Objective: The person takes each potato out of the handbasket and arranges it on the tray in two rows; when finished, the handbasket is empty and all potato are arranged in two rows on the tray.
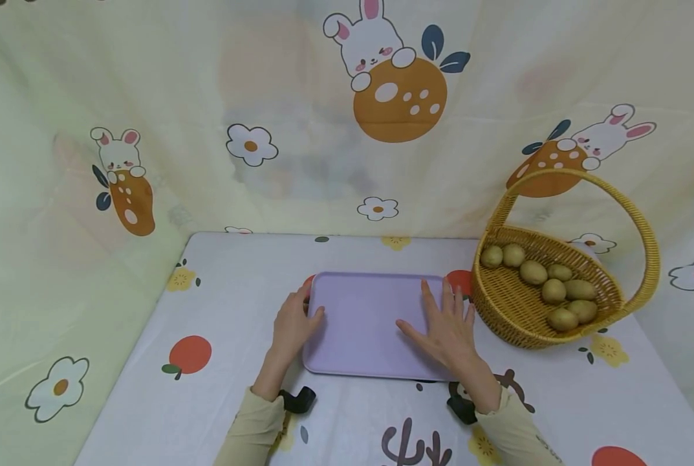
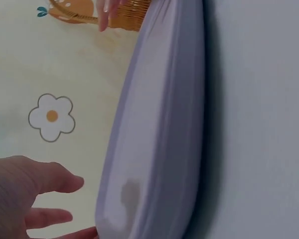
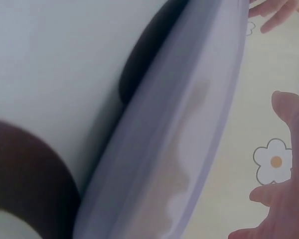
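Observation:
A shallow lilac tray (image 1: 364,323) lies flat on the table, its long sides running left to right. At its left edge is my left hand (image 1: 294,323), thumb over the tray and fingers extended along the rim; the left wrist view shows this hand (image 2: 15,189) with its fingers apart. Over the tray's right part, my right hand (image 1: 451,330) spreads its fingers wide, the tips toward the far right corner. In the right wrist view the right hand (image 3: 289,194) shows separated fingers beside the tray (image 3: 154,129). Neither hand grips anything.
To the right of the tray stands a yellow wicker basket (image 1: 506,301) with a tall arched handle. Several potatoes (image 1: 533,272) lie inside it. The table has a white patterned cloth (image 1: 236,304), and a rabbit-print curtain (image 1: 312,84) hangs behind and around it.

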The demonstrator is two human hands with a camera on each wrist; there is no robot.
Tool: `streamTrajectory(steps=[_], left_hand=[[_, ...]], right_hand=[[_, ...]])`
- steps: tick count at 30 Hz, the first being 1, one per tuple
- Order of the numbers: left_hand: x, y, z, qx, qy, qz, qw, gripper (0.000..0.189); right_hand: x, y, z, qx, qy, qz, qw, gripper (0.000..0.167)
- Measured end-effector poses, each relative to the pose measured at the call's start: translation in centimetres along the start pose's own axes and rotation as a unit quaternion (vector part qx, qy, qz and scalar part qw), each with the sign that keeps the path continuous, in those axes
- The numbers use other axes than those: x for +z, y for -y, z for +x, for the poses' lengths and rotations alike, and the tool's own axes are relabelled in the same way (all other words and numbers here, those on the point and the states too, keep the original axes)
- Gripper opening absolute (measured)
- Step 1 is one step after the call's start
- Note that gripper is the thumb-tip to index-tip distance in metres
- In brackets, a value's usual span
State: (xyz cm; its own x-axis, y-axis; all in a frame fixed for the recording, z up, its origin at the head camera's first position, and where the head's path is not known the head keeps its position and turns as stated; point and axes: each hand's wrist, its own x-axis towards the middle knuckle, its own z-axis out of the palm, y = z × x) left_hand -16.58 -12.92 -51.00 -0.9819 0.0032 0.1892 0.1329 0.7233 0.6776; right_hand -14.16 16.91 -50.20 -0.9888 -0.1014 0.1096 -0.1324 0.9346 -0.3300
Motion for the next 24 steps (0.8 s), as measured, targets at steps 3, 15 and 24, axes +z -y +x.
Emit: streamTrajectory(steps=[3, 15, 24], left_hand=[[-0.1, 0.6, 0.2, 0.008, 0.008, -0.020, 0.9997, 0.057], [-0.3, 2.4, 0.3, 0.021, 0.044, -0.070, 0.9964, 0.058], [-0.1, 2.4, 0.6, 0.017, 0.047, -0.067, 0.9965, 0.057]], right_hand=[[-0.2, 0.0, 0.1, -0.001, -0.002, 0.012, 0.9999, 0.095], [-1.7, 0.1, 0.7, -0.028, -0.025, 0.074, 0.9965, 0.082], [-5.2, -0.4, 1.6, -0.011, -0.021, 0.154, 0.9877, 0.077]])
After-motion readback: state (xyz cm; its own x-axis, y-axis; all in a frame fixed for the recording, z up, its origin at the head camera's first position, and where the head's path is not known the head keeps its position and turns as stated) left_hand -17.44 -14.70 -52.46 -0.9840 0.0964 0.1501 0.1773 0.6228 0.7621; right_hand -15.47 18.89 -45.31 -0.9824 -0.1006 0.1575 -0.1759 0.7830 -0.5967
